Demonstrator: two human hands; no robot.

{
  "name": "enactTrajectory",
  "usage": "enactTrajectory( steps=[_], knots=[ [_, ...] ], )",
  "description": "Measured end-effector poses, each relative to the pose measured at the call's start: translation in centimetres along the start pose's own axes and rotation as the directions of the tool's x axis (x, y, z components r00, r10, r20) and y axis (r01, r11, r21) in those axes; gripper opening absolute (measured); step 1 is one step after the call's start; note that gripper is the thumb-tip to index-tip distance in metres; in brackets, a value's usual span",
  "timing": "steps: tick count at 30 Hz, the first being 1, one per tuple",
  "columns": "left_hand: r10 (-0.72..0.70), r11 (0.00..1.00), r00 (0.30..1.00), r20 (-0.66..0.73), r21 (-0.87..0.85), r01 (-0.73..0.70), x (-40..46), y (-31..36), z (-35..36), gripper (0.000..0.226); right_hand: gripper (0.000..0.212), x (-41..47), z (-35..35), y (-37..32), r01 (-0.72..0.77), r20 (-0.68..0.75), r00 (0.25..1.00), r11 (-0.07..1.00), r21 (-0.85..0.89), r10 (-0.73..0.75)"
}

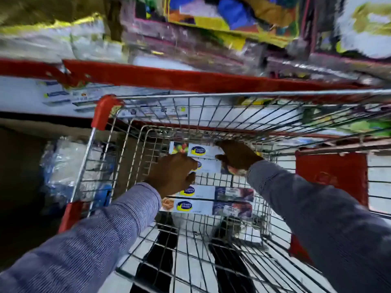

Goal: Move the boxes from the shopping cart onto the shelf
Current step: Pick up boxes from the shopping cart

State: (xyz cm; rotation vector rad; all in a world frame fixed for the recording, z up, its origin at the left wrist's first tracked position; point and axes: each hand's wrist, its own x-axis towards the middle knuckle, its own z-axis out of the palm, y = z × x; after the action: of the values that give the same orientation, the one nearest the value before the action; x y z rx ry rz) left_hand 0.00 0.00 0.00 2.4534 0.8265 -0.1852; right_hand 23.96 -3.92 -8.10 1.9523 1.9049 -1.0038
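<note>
Both hands down in shopping cart (101, 115), left hand (172, 176) spread at 9 o'clock and right hand (238, 154) curled on 3 o'clock end of far boxes (203, 152); squeeze ends evenly, lift level to shelf (169, 77) at 12.

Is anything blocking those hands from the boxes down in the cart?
Nothing visible. The left hand and right hand are already inside the cart, at either end of the far boxes.
</note>
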Motion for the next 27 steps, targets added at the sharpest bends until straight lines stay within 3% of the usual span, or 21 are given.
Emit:
enactTrajectory(
  steps=[6, 8, 13, 19, 24, 27],
  knots=[
    [-0.007, 1.000, 0.997, 0.073, -0.018, 0.008, 2.3, -1.1, 3.2, 0.028, 0.061, 1.5, 0.1, 1.1, 0.123, 0.033, 0.992, 0.989, -0.080, -0.121],
    [0.005, 1.000, 0.997, 0.077, 0.022, -0.007, 3.1, -1.2, 4.2, 0.026, 0.056, 1.5, -0.1, 1.0, 0.155, -0.016, 0.987, 0.981, -0.117, -0.158],
    [0.049, 0.989, 0.990, 0.135, 0.129, -0.067, 4.5, -0.5, 6.6, 0.030, 0.045, 0.9, -0.5, 1.1, 0.101, -0.104, 0.988, 0.982, -0.159, -0.118],
    [-0.018, 0.954, 0.993, 0.119, 0.300, -0.019, 5.0, -0.4, 8.7, 0.071, 0.057, -0.8, -1.3, 2.4, 0.093, -0.181, 0.970, 0.935, -0.343, -0.163],
    [-0.038, 0.966, 0.993, 0.111, 0.259, 0.008, 5.5, 0.6, 7.2, 0.048, 0.058, -2.3, -2.1, 2.4, 0.068, -0.225, 0.962, 0.933, -0.352, -0.155],
    [-0.003, 0.964, 0.994, 0.113, 0.265, -0.028, 4.5, 1.4, 5.2, 0.048, 0.062, -3.9, -4.6, 0.7, 0.066, -0.249, 0.959, 0.959, -0.274, -0.137]
  ],
)
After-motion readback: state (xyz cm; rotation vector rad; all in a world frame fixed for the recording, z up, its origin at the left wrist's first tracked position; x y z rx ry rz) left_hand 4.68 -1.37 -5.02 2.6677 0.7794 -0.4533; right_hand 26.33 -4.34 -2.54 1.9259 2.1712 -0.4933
